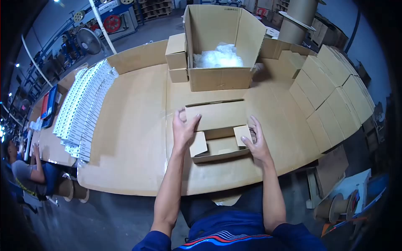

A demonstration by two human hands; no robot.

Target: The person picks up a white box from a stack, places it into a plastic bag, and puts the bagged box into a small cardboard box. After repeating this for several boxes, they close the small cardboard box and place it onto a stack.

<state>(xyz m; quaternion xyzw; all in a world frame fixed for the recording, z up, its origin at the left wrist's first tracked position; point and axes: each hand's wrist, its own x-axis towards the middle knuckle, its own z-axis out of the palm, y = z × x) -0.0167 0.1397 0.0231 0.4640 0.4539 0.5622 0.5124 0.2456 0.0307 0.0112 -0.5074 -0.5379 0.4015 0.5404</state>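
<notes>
A small brown cardboard box (222, 156) stands near the front of the table with its lid raised at the back and its side flaps folded partly inward. Nothing shows inside it from here. My left hand (183, 130) grips the box at its left back corner, the thumb on the lid's face and the fingers behind it. My right hand (257, 141) holds the right end, with the thumb on the right side flap and the fingers around the outside.
A large open carton (222, 78) with clear plastic bags (220, 56) stands behind. Stacked white boxes (86, 106) line the left side, closed cardboard boxes (331, 98) the right. A seated person (29, 171) is at far left.
</notes>
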